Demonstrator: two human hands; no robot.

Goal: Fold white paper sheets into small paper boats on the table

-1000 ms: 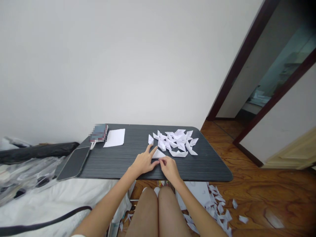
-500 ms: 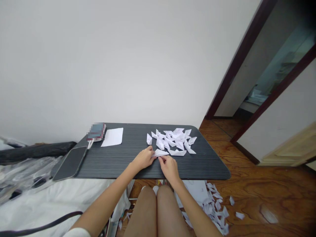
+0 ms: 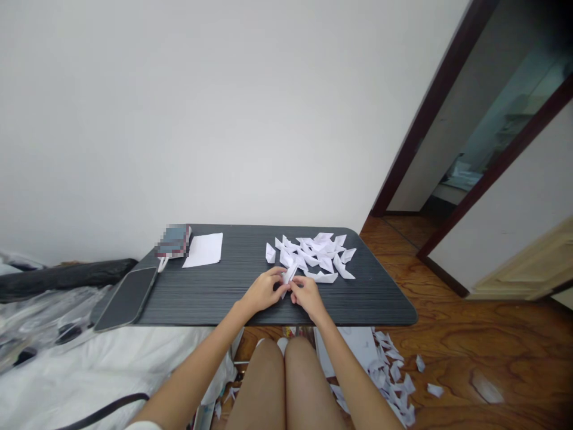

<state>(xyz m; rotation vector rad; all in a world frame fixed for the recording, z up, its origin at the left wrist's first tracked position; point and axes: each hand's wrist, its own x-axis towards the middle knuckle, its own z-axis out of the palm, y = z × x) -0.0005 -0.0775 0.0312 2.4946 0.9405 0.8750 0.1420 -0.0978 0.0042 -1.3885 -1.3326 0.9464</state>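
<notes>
A small folded white paper piece (image 3: 289, 275) stands lifted just above the dark table (image 3: 215, 292). My left hand (image 3: 264, 289) pinches its left side and my right hand (image 3: 307, 294) pinches its right side, fingertips nearly meeting. Just behind my hands lies a heap of several folded white paper boats (image 3: 316, 257). A flat white sheet (image 3: 203, 249) lies at the table's back left.
A phone (image 3: 128, 297) lies at the table's left edge, with a small blurred box (image 3: 172, 240) behind it. Paper scraps (image 3: 394, 370) litter the wooden floor at right. A bed with white cover (image 3: 67, 370) is at left. An open doorway (image 3: 470, 149) is at right.
The folded paper lay flat under my fingers a second ago; now both hands have lifted it and pinched it upright between them.
</notes>
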